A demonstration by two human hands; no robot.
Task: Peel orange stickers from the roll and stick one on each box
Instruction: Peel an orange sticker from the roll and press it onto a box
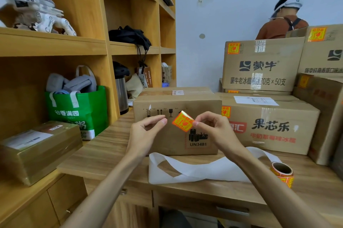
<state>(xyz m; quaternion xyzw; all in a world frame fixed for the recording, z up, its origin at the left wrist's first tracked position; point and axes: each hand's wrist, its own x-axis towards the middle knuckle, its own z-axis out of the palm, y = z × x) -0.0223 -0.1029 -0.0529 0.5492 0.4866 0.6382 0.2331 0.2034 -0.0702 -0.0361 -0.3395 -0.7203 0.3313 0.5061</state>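
An orange sticker (182, 121) hangs in front of a plain cardboard box (157, 140) marked UN3481, which stands on the wooden desk (104, 155). My right hand (213, 127) pinches the sticker's right edge. My left hand (146, 131) hovers just left of the sticker with its fingers curled and nothing in it. The sticker roll (283, 173) stands at the desk's right front, and its white backing strip (194, 170) trails loosely across the desk below my arms. Several boxes to the right bear orange stickers (226, 111).
Stacked cartons (259, 64) fill the right side. Wooden shelves (55, 45) on the left hold a green bag (78, 110), a taped parcel (37, 149), a flask and black gear. A person (282, 21) stands behind the cartons.
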